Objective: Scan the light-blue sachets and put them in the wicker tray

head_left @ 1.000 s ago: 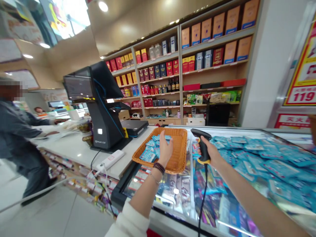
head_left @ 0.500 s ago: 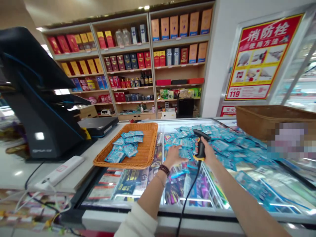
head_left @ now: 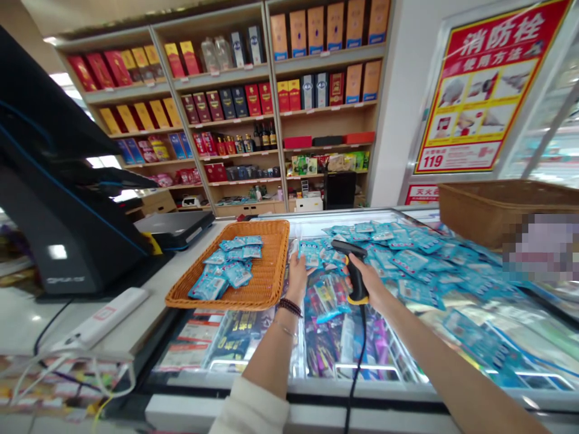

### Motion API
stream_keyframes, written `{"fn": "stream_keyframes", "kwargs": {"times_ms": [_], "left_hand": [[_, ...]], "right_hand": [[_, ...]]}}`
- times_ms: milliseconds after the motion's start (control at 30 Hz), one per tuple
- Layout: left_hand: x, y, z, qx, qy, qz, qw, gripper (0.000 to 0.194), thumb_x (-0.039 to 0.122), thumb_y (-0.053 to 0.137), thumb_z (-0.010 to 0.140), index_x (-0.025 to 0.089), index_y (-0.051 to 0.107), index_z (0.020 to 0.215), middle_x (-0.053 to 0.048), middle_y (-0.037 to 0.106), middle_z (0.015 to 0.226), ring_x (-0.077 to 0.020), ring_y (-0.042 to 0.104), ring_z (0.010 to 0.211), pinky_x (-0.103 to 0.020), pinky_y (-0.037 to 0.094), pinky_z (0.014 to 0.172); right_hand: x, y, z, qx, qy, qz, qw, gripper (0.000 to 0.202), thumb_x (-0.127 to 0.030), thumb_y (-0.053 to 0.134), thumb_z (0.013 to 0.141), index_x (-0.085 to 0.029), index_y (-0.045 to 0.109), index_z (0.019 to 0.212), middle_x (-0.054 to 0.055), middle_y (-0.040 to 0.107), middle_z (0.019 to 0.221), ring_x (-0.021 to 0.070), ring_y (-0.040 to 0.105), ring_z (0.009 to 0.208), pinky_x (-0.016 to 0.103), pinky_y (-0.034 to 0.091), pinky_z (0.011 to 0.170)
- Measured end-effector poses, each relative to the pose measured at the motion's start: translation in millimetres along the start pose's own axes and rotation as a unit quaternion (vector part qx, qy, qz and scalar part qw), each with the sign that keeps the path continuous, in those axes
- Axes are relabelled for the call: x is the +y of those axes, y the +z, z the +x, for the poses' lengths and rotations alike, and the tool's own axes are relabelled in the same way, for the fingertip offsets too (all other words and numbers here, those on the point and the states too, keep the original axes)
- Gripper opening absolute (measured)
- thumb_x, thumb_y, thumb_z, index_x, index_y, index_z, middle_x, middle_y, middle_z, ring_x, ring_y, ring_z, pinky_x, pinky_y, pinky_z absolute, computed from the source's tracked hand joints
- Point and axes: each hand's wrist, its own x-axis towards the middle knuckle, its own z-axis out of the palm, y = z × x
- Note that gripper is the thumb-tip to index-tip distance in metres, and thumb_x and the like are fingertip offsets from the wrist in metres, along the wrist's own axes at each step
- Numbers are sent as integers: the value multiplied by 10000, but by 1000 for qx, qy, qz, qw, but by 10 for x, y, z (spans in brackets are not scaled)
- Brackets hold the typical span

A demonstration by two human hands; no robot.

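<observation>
My right hand (head_left: 365, 278) is wrapped round the grip of a black and yellow barcode scanner (head_left: 356, 274), its head pointing left and its cord hanging down toward me. In my left hand (head_left: 297, 276), just right of the wicker basket, is a small blue packet (head_left: 310, 253), pinched upright in front of the scanner head. Several similar blue packets (head_left: 236, 272) lie in the orange wicker basket (head_left: 269, 283). A large heap of blue packets (head_left: 423, 253) spreads over the glass freezer top beyond and right of my right hand.
A black register terminal (head_left: 67, 229) and a flat dark scale (head_left: 174, 228) stand on the left counter, with a white power strip (head_left: 102, 316) in front. A brown bin (head_left: 474, 211) sits at right. Shelves of boxes (head_left: 235, 105) line the back wall.
My left hand has closed on a blue packet and drawn it left, off the heap toward the basket. The scanner has moved slightly left and down in my right hand.
</observation>
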Motion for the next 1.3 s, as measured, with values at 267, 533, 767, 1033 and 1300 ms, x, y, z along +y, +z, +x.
{"fn": "stream_keyframes", "kwargs": {"times_ms": [267,533,767,1033,1300], "left_hand": [[-50,-22,26,38,28,-17,999,348,321,820,825,207,673,1118,-19,710,882,-146,702,821,-246,562,757],[-57,-2,46,44,33,-15,998,459,432,862,808,203,697,1170,-57,757,955,-202,735,911,-285,576,785],[-96,-12,63,44,39,-25,998,448,403,865,809,196,689,1166,-74,767,1014,-203,742,948,-277,581,790],[-88,-14,65,34,41,-23,998,351,368,835,837,198,692,1109,-61,782,979,-199,756,901,-257,580,737],[-33,11,12,46,34,-58,997,410,354,901,794,185,691,1104,-48,767,927,-165,734,833,-223,556,699]], "right_hand": [[20,21,-58,-30,-24,-34,999,408,-548,865,784,-188,681,836,-16,634,591,108,534,377,217,422,329],[36,25,-75,-101,-35,-109,988,416,-559,857,753,-194,663,801,-7,638,562,115,506,349,235,396,311],[68,9,-41,-110,-34,-113,987,438,-582,855,745,-201,642,786,-22,610,537,112,489,334,232,383,304],[117,-44,4,-110,-42,-120,986,452,-605,837,763,-197,648,805,-25,612,548,106,490,343,228,382,315],[104,-43,-8,-116,-33,-129,984,496,-645,840,744,-199,634,813,-29,609,546,106,486,346,234,387,320]]}}
